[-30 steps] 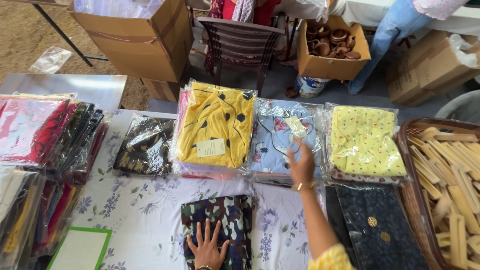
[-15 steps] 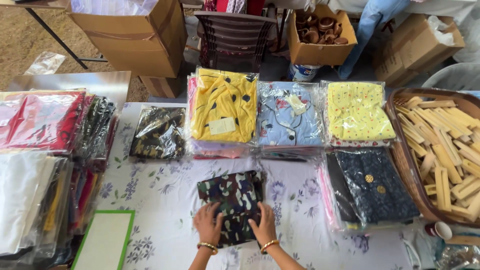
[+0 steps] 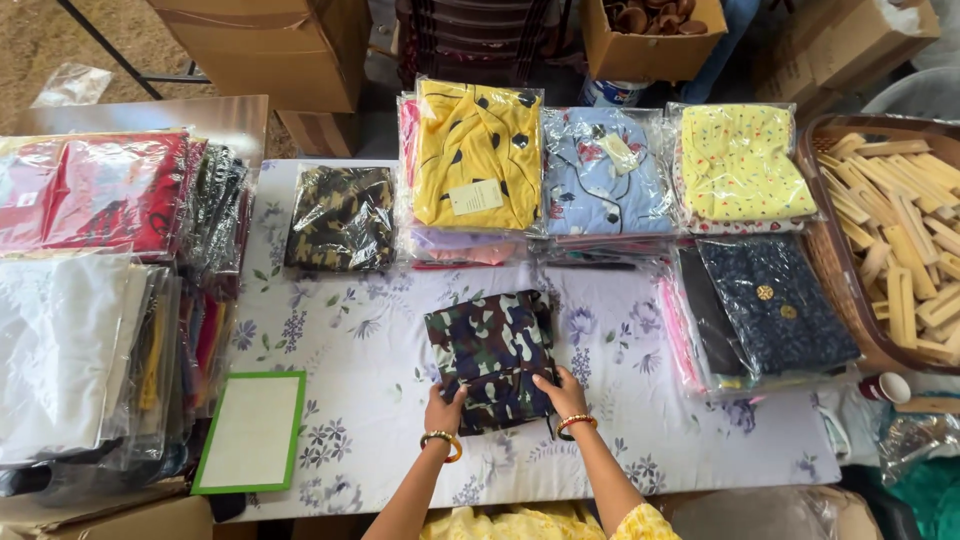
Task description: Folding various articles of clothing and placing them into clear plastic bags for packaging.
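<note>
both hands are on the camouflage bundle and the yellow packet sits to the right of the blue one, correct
Not quite. Both hands, left and right, are on the camouflage bundle, but the head view shows the yellow packet to the left of the blue one.

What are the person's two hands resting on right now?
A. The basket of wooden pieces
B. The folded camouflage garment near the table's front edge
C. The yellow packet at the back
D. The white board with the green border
B: the left hand and the right hand both press on the near edge of the camouflage garment, which lies on the flowered tablecloth, apart from the packets behind.
</note>
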